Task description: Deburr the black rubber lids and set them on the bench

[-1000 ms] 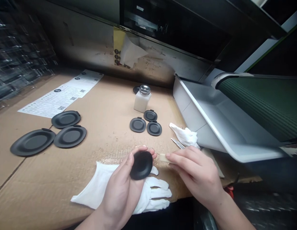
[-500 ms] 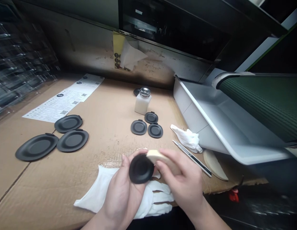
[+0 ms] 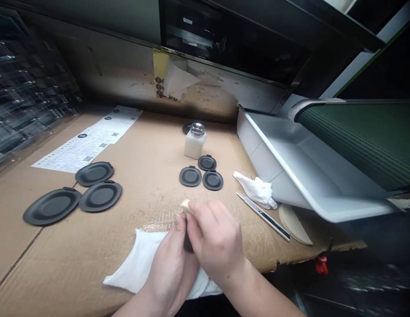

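Observation:
My left hand [image 3: 171,268] is closed around a small black round lid [image 3: 188,245], mostly hidden between the hands. My right hand [image 3: 216,240] covers the lid's right side and pinches a cream-coloured sponge pad [image 3: 185,204]; only the pad's end shows past the fingers. A white glove [image 3: 135,264] lies on the cardboard beneath both hands. Ahead of them, several black lids with small tabs sit in a cluster, the closest being one black lid [image 3: 213,180]. Behind these stands a white square bottle [image 3: 194,144] with a metal top.
Larger black lids [image 3: 99,196] and printed sheets [image 3: 84,143] lie on the cardboard-covered table [image 3: 148,154] at left. On the right are a crumpled white glove [image 3: 256,191], a utility knife [image 3: 264,215], another cream pad [image 3: 293,225] and a grey bin [image 3: 290,171]. Clear plastic trays [image 3: 26,88] are stacked far left.
My right hand has moved left with the sponge pad, over the black lid and against my left hand. The lid, face up in view before, is now mostly covered.

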A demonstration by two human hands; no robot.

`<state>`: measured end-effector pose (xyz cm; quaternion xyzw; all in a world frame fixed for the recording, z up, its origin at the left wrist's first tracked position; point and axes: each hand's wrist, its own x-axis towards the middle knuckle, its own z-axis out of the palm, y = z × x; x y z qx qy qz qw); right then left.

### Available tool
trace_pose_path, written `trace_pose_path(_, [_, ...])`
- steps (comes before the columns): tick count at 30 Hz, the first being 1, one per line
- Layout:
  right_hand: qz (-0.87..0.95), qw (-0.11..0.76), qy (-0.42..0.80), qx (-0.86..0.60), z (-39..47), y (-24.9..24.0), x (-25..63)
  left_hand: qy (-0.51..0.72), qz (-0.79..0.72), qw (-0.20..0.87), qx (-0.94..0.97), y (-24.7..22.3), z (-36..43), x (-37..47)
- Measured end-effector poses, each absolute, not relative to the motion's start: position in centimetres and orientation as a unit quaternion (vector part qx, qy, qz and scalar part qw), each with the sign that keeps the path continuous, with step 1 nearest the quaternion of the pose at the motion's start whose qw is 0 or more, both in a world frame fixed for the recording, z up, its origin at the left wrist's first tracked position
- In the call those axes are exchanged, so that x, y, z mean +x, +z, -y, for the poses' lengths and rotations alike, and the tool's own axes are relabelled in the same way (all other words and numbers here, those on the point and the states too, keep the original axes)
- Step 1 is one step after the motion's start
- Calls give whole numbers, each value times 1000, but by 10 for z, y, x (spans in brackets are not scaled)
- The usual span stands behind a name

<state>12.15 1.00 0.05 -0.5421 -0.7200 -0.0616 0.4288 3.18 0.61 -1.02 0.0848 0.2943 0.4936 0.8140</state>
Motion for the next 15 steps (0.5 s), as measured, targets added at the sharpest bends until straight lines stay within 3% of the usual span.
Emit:
trace_pose_path(4, [656,511,11,-555,-2,18,139,505,-270,816,84,-10,-6,31])
trace_pose_path(11, [747,421,-31,-513,10,1,141,485,-259,831,85,-11,-7,30])
trace_pose_path(15, [751,417,-78,-506,5,-6,130,485,-257,830,99,-12,-5,28])
